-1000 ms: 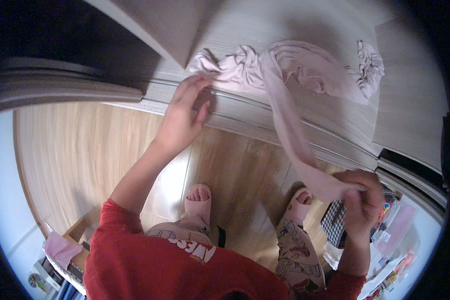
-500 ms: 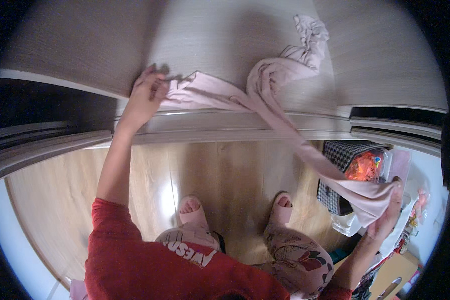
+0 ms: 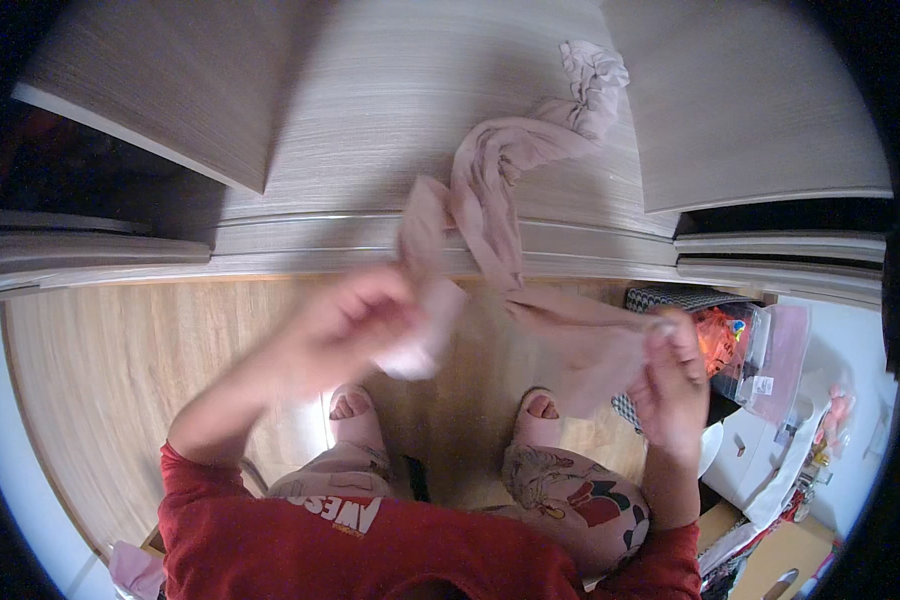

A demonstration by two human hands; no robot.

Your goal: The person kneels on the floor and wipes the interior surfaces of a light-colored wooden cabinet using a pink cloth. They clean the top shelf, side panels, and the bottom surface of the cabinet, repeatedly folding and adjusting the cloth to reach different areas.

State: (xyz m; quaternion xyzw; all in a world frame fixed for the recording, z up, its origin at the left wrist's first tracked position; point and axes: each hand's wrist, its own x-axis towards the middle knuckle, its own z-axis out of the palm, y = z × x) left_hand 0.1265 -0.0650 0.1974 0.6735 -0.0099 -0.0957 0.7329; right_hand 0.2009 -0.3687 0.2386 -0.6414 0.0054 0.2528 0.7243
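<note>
A long, twisted pale pink cloth (image 3: 490,190) lies partly on the grey wood-grain cabinet floor, its bunched, ruffled far end lying deepest inside. Two lengths of it come over the front edge toward me. My left hand (image 3: 355,320), smeared by motion, has its fingers curled at the left length, which hangs blurred beside it. On the right, my right hand (image 3: 672,385) pinches the other length near its end, with thumb and fingers closed on the fabric. Both hands are in front of the cabinet, above the floor. The cloth's exact kind cannot be made out.
The cabinet's front edge (image 3: 430,240) crosses ahead, with side panels left and right. A checked fabric bin (image 3: 685,297) with an orange bag (image 3: 715,340) stands at the right, near a white drawer unit (image 3: 745,455). My slippered feet are on the wood floor (image 3: 170,370).
My left hand has come back from the cabinet, toward me and to the right, with its length of cloth. My right hand has moved left and up, closer to it.
</note>
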